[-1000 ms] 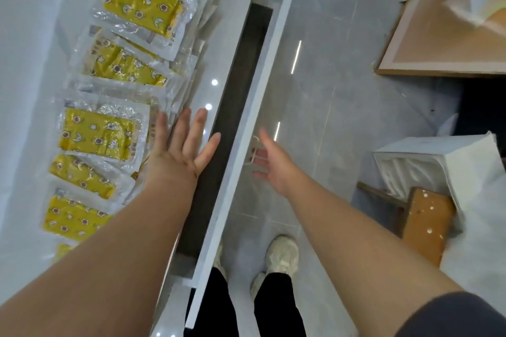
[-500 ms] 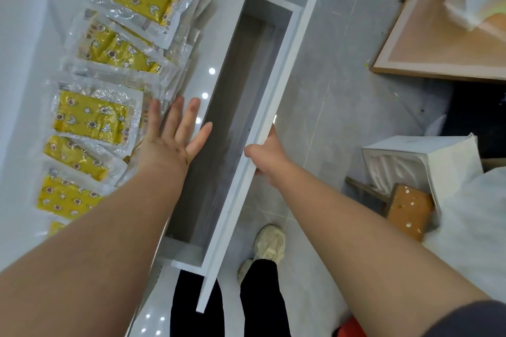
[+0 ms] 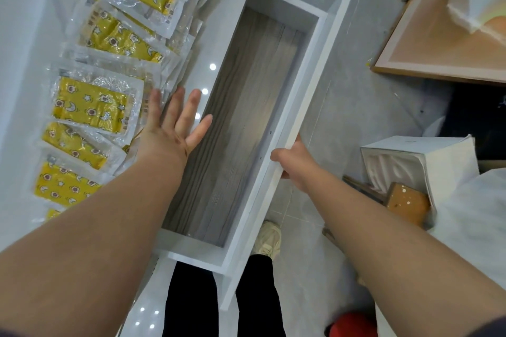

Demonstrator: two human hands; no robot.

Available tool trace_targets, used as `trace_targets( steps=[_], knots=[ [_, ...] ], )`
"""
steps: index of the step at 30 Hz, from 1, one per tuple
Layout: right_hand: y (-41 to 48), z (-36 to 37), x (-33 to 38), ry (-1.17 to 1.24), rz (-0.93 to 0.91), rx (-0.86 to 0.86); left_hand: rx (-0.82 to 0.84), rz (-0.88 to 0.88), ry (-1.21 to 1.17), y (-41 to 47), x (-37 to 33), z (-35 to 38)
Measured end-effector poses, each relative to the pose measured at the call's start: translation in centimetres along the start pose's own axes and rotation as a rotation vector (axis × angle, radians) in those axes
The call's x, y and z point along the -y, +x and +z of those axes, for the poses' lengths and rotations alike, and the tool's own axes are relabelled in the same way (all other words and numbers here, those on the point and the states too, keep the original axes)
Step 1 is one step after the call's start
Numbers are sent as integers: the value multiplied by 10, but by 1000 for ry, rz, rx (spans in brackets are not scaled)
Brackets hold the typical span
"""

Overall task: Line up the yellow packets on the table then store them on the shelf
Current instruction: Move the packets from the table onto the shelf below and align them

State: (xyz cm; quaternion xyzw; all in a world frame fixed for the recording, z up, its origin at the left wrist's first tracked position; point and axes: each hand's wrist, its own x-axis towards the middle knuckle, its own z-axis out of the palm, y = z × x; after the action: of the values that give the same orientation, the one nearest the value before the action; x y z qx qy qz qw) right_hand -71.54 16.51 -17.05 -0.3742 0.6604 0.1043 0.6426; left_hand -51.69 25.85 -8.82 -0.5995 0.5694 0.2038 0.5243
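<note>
Several yellow packets (image 3: 90,104) in clear wrappers lie in an overlapping row along the white table (image 3: 24,35) on the left. My left hand (image 3: 175,123) lies flat with straight fingers at the table's edge, just right of the row, its fingertips over the packets' clear edges. My right hand (image 3: 293,161) grips the white front panel (image 3: 309,96) of a drawer (image 3: 246,117) pulled out from under the table. The drawer's grey wood-grain bottom is bare.
A white box (image 3: 410,161) with a brown block (image 3: 408,200) stands on the grey tile floor at the right. A framed board (image 3: 443,44) lies at the top right. A red object (image 3: 350,323) sits low by my legs and shoe (image 3: 268,238).
My right hand reached the drawer front, took hold of it and pulled the drawer out wide. My left hand stayed flat at the table's edge.
</note>
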Motion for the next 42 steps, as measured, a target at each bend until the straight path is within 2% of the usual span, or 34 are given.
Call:
trace_targets(
  steps=[7,11,16,19,20,22,23,25,28,30,34,42],
  knots=[
    [-2,-20,-10,54,21,24,-18,-26,3,0,-3,1],
    [-9,-18,-10,93,-25,18,-45,-38,18,-1,-7,2],
    [-58,-14,-20,-160,-147,-77,-225,57,102,-16,-11,3],
    [-100,-4,-26,-288,-203,-114,-434,182,81,-36,-7,25],
    [-111,1,-28,-347,-227,-149,-526,226,-10,-44,-6,35],
    [-131,18,-28,-408,-281,-210,-738,225,-342,-63,-1,57],
    [-140,31,-27,-396,-304,-216,-824,156,-553,-73,3,68],
    [-151,60,-28,-326,-315,-170,-881,-88,-953,-87,15,93],
    [-159,114,-27,-216,-284,-45,-739,-449,-1313,-91,33,132],
    [-159,150,-28,-161,-242,17,-575,-572,-1412,-85,42,155],
    [-150,207,-29,-140,-129,89,-364,-536,-1548,-68,54,178],
    [-144,227,-21,-38,8,13,-197,-505,-1959,-63,76,194]
  ],
)
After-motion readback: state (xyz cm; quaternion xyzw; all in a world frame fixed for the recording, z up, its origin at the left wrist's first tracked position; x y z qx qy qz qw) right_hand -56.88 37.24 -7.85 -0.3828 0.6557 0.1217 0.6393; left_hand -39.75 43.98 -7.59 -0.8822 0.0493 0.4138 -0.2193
